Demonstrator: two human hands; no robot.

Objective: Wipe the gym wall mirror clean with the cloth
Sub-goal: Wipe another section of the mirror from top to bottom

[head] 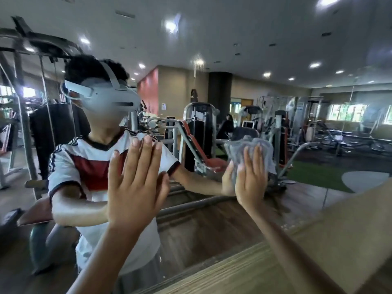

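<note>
The wall mirror (212,60) fills nearly the whole view and reflects the gym and me. My left hand (135,183) lies flat against the glass with its fingers straight and spread, holding nothing. My right hand (252,177) presses a crumpled grey cloth (239,149) against the mirror, fingers straight over it; the cloth bunches out above and to both sides of the fingers. Both forearms reach up from the lower edge of the view.
A wooden ledge (275,257) runs along the mirror's lower edge at the bottom right. The reflection shows weight machines (199,132), a cable frame (31,102), a green mat (318,175), and a seated person (228,126) far back.
</note>
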